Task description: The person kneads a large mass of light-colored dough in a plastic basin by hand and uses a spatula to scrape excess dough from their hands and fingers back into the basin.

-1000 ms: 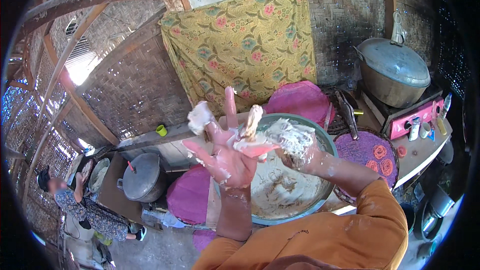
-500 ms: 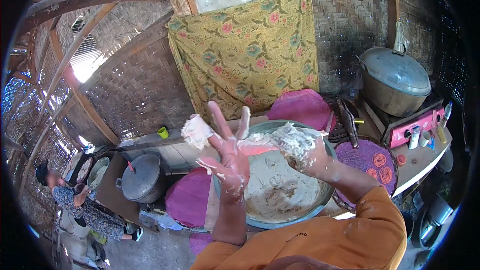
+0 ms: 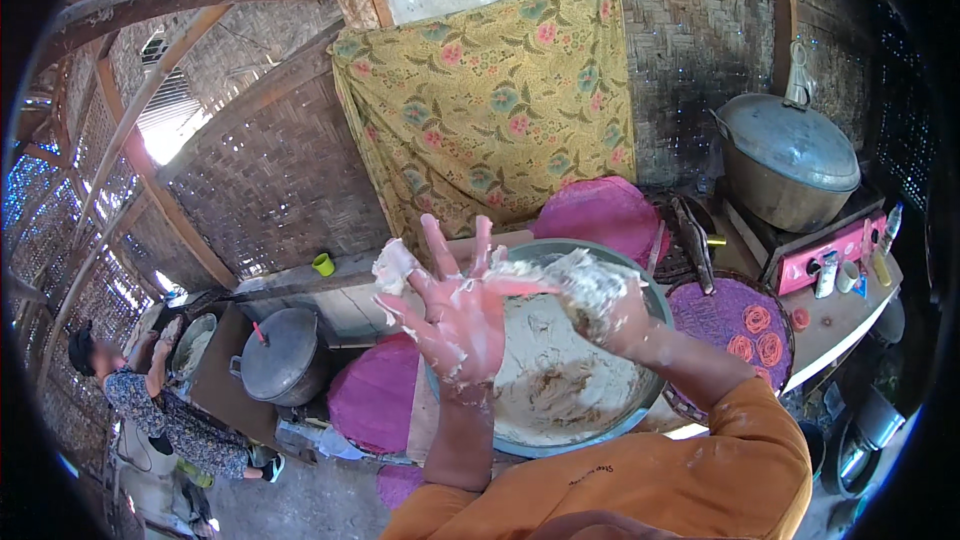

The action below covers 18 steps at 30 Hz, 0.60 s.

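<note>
My left hand [image 3: 458, 325] is raised at the left side of a wide basin [image 3: 655, 395], palm towards me and fingers spread. Pale, sticky dough smears its palm and clings in a lump to one fingertip. My right hand [image 3: 608, 315], thickly coated in dough, is closed round the outer end of the left little finger [image 3: 522, 283], whose tip is hidden in it. Beneath both hands, the basin holds a broad mass of soft whitish dough [image 3: 560, 375] with a rough, dented surface.
Right of the basin lies a round purple tray [image 3: 710, 315] with coral-coloured coils. A big lidded pot [image 3: 795, 145] sits on a pink-fronted stove [image 3: 840, 255]. Pink round covers [image 3: 370, 395] and another lidded pot [image 3: 282, 360] stand left. A person [image 3: 150, 390] works at far left.
My left hand has turned its palm more squarely towards me, with its fingers a little lower. The right hand stays at the little finger. The person at far left has shifted their head and arms.
</note>
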Each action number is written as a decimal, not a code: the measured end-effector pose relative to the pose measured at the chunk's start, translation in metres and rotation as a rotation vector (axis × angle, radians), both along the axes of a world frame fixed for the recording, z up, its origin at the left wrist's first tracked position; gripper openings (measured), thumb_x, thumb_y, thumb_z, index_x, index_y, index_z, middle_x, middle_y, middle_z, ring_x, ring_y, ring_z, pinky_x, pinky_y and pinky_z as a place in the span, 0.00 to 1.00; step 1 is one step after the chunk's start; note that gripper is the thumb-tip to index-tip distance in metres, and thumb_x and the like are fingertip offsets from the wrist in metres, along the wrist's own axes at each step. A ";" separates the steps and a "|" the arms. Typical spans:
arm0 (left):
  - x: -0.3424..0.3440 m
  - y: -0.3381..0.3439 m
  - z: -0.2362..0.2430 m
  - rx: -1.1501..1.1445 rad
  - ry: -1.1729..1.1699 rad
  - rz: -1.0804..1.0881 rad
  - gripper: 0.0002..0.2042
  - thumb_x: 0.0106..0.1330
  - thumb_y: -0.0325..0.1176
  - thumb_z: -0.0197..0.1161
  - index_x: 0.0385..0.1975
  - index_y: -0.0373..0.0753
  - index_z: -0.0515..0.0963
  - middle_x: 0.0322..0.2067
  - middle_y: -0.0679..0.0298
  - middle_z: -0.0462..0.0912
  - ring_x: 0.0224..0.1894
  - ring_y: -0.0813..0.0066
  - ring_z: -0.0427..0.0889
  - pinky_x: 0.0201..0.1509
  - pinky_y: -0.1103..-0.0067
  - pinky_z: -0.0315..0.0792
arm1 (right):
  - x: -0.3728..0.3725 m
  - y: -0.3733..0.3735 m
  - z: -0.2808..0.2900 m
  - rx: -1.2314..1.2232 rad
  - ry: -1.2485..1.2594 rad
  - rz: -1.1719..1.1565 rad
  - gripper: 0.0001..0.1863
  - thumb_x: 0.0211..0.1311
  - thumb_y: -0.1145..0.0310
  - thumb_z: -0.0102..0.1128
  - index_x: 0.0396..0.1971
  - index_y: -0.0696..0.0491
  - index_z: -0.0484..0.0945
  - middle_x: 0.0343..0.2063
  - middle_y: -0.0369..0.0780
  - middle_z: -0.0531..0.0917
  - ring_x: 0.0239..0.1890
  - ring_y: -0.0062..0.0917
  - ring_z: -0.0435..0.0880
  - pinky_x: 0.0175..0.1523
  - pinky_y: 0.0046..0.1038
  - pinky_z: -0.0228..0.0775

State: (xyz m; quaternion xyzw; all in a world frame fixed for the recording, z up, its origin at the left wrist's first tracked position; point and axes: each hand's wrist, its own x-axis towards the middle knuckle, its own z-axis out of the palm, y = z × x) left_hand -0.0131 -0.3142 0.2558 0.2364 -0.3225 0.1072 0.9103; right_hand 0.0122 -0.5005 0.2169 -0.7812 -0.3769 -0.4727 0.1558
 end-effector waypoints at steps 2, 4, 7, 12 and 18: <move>0.002 -0.002 -0.004 -0.031 0.021 -0.061 0.34 0.61 0.74 0.34 0.69 0.75 0.48 0.74 0.76 0.41 0.73 0.46 0.43 0.71 0.53 0.40 | 0.001 0.003 -0.010 0.062 -0.035 -0.010 0.14 0.55 0.70 0.59 0.42 0.49 0.81 0.34 0.40 0.83 0.33 0.36 0.84 0.35 0.35 0.77; 0.003 -0.001 -0.008 -0.017 0.045 -0.054 0.32 0.63 0.73 0.35 0.67 0.74 0.54 0.74 0.77 0.42 0.73 0.47 0.42 0.71 0.53 0.44 | 0.003 0.006 -0.003 0.069 0.073 -0.066 0.13 0.55 0.70 0.60 0.42 0.49 0.81 0.34 0.40 0.83 0.33 0.37 0.84 0.34 0.36 0.76; 0.006 -0.001 -0.013 -0.102 0.086 -0.147 0.36 0.61 0.73 0.38 0.70 0.69 0.49 0.73 0.72 0.44 0.73 0.46 0.41 0.68 0.43 0.48 | 0.008 -0.014 0.011 0.093 0.189 -0.136 0.12 0.55 0.69 0.60 0.41 0.50 0.80 0.33 0.41 0.83 0.33 0.37 0.84 0.32 0.37 0.75; 0.019 0.012 -0.023 0.168 -0.080 0.172 0.38 0.57 0.77 0.32 0.69 0.76 0.45 0.74 0.77 0.33 0.74 0.48 0.36 0.68 0.42 0.46 | -0.014 -0.012 0.020 -0.078 0.135 -0.078 0.14 0.50 0.71 0.60 0.40 0.49 0.80 0.37 0.40 0.84 0.36 0.37 0.84 0.35 0.36 0.77; 0.027 0.011 -0.032 0.451 -0.177 0.125 0.38 0.56 0.78 0.31 0.69 0.77 0.41 0.74 0.78 0.27 0.74 0.44 0.32 0.66 0.37 0.44 | 0.006 -0.022 0.005 -0.171 0.191 -0.052 0.18 0.49 0.72 0.60 0.44 0.49 0.79 0.42 0.42 0.83 0.42 0.37 0.83 0.43 0.36 0.78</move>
